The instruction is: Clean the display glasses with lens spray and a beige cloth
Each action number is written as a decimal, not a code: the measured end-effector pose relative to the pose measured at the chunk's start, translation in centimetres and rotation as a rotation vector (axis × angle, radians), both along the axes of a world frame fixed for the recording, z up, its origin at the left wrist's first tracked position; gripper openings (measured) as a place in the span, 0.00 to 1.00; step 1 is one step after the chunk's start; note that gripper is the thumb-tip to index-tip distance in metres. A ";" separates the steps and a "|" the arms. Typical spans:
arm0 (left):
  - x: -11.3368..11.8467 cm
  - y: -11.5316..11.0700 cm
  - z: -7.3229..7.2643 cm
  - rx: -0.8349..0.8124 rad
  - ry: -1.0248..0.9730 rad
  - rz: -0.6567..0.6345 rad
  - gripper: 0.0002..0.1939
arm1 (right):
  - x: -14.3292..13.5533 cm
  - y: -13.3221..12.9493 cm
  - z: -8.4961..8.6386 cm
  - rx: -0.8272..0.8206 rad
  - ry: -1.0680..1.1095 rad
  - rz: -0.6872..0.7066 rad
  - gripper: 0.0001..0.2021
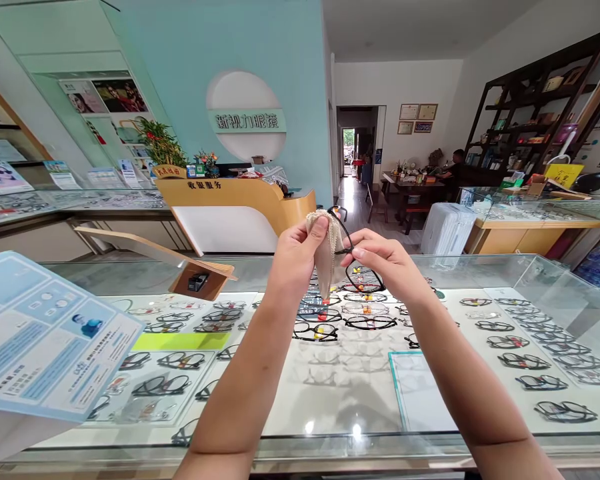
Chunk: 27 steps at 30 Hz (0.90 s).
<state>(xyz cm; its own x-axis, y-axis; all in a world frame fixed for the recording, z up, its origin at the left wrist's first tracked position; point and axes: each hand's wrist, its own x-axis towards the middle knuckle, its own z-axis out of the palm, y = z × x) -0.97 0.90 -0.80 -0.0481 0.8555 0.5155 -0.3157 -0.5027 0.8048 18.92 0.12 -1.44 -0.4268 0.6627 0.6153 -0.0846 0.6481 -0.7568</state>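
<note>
While cloth (324,263) aloft, eyeglasses (370,323) in showcase (325,445).

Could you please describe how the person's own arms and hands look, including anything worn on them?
The left arm and right arm are bare; no sleeve, watch or bracelet shows. The left arm has a small dark spot. The left hand and right hand are ungloved; no ring is visible.

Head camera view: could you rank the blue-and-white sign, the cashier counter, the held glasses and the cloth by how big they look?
1. Blue-and-white sign, helped by nearness
2. Cashier counter
3. Held glasses and cloth: too alike to rank, both partly hidden
</note>
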 end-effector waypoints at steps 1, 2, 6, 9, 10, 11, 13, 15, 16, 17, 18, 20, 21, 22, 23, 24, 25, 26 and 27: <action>0.0 0.0 0.1 -0.007 -0.019 0.008 0.23 | 0.0 -0.1 0.0 -0.003 0.004 0.000 0.16; 0.0 0.0 0.2 -0.012 -0.036 0.013 0.23 | 0.0 -0.1 0.1 -0.010 0.009 0.005 0.16; 0.0 -0.3 0.6 -0.042 -0.065 -0.024 0.25 | -0.1 -0.2 0.2 -0.056 0.052 0.041 0.16; 0.1 -0.7 0.7 -0.062 -0.024 -0.082 0.26 | -0.2 -0.1 0.2 -0.081 0.085 0.045 0.17; 0.2 -0.8 0.6 -0.061 -0.003 -0.105 0.26 | -0.2 -0.1 0.1 -0.084 0.095 0.044 0.17; 0.2 -0.9 0.6 -0.055 0.019 -0.125 0.25 | -0.2 0.0 0.1 -0.085 0.105 0.046 0.17; 0.4 -1.0 0.5 -0.026 0.056 -0.140 0.23 | -0.1 0.1 0.0 -0.087 0.121 0.059 0.17; 0.6 -1.1 0.3 0.016 0.084 -0.124 0.22 | 0.0 0.2 0.0 -0.093 0.130 0.078 0.16; 0.7 -1.2 0.3 0.039 0.097 -0.114 0.22 | 0.1 0.2 -0.1 -0.100 0.132 0.087 0.15; 0.7 -1.3 0.3 0.058 0.110 -0.106 0.22 | 0.1 0.2 -0.1 -0.110 0.135 0.098 0.15; 0.8 -1.3 0.2 0.076 0.122 -0.101 0.22 | 0.1 0.3 -0.2 -0.121 0.140 0.108 0.15; 1.0 -1.5 0.2 0.110 0.141 -0.094 0.21 | 0.0 0.3 -0.3 -0.136 0.147 0.131 0.15; 1.0 -1.5 0.2 0.123 0.145 -0.084 0.21 | -0.1 0.3 -0.3 -0.140 0.142 0.140 0.15; 1.1 -1.6 0.2 0.134 0.147 -0.067 0.21 | -0.2 0.3 -0.3 -0.142 0.132 0.145 0.15; 1.1 -1.6 0.2 0.141 0.147 -0.046 0.21 | -0.2 0.3 -0.3 -0.141 0.117 0.148 0.15; 1.2 -1.6 0.1 0.145 0.144 -0.023 0.22 | -0.3 0.3 -0.3 -0.139 0.102 0.150 0.16; 1.3 -1.6 0.1 0.144 0.140 -0.004 0.22 | -0.3 0.2 -0.3 -0.135 0.088 0.151 0.16; 1.4 -1.6 0.0 0.142 0.132 0.008 0.23 | -0.4 0.1 -0.2 -0.129 0.077 0.154 0.16; 1.5 -1.6 0.0 0.140 0.122 0.010 0.23 | -0.4 0.0 -0.2 -0.118 0.070 0.157 0.16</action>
